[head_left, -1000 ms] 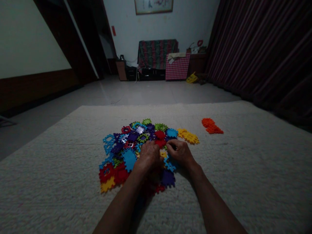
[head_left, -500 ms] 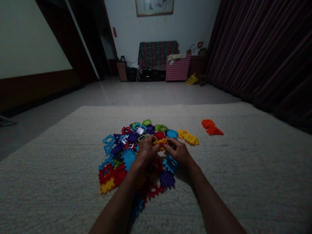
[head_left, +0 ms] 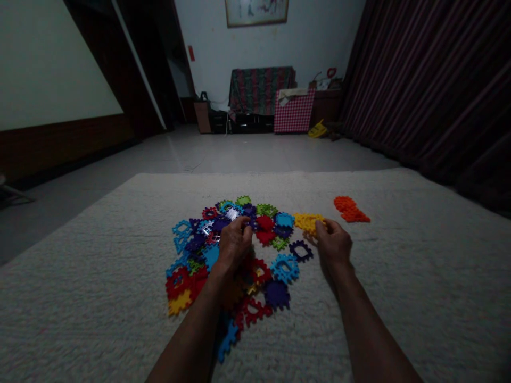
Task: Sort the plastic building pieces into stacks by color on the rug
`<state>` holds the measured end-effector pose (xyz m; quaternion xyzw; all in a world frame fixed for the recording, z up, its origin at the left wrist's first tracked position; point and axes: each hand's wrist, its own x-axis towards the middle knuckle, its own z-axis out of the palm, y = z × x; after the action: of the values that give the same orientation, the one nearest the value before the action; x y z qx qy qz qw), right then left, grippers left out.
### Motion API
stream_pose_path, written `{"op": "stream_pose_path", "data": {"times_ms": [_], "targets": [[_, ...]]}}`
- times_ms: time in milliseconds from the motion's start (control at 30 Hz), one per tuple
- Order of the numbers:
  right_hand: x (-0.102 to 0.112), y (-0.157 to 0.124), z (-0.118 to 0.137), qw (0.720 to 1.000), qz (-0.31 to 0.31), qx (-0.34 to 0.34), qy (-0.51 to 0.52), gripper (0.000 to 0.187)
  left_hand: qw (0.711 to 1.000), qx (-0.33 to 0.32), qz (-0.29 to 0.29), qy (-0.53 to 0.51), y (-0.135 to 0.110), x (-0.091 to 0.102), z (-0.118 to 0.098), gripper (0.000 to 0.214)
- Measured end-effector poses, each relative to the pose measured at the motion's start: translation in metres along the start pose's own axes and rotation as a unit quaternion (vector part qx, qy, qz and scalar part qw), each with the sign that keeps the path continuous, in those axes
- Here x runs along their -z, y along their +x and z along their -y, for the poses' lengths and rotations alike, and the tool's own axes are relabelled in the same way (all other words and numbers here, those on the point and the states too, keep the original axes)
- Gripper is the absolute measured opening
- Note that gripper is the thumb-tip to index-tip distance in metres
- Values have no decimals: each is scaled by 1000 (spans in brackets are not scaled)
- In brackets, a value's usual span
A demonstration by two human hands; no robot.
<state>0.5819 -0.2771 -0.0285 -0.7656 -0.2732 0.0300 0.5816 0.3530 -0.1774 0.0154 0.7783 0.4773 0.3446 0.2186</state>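
Your right hand (head_left: 334, 242) pinches a yellow toothed piece (head_left: 313, 224) just right of the mixed-colour pile (head_left: 265, 230) on the pale mat (head_left: 407, 276), while your left hand (head_left: 235, 240) is curled over that pile, though whether it grips anything I cannot tell, and orange pieces (head_left: 351, 209) lie apart beyond your right hand.

Yellow toothed pieces (head_left: 308, 221) bunch right of the multicoloured pile (head_left: 211, 256).

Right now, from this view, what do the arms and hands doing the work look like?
They are a person's own: a left hand and right hand, both ungloved, with bare forearms. No sleeves, watch or bracelet show. The light is too dim to tell smaller details, such as rings.
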Motion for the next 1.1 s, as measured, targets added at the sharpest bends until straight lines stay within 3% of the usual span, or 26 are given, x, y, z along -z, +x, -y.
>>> {"op": "stream_pose_path", "data": {"times_ms": [133, 233, 400, 533, 667, 800, 933, 1100], "targets": [[4, -1, 4, 980, -90, 73, -163, 49, 1000, -16, -9, 5, -2, -1, -1, 27], [-5, -6, 12, 964, -133, 180, -142, 42, 1000, -24, -11, 1, -2, -1, -2, 26], [-29, -32, 27, 941, -11, 333, -59, 24, 1000, -11, -20, 5, 2, 15, 6, 28], [-38, -60, 41, 913, 78, 399, -21, 20, 997, -28, -48, 51, -6, 42, 30, 29], [-33, -88, 52, 893, 147, 426, -2, 18, 989, -81, -78, 93, -32, 59, 60, 26], [-22, -127, 59, 898, 182, 402, -10, 16, 984, -103, -84, 115, -59, 55, 70, 21], [-17, -159, 64, 897, 223, 378, -46, 24, 981, -130, -42, 136, -66, 48, 67, 23], [-24, -164, 68, 874, 278, 382, -112, 34, 976, -156, 33, 146, -59, 43, 66, 28]]}}
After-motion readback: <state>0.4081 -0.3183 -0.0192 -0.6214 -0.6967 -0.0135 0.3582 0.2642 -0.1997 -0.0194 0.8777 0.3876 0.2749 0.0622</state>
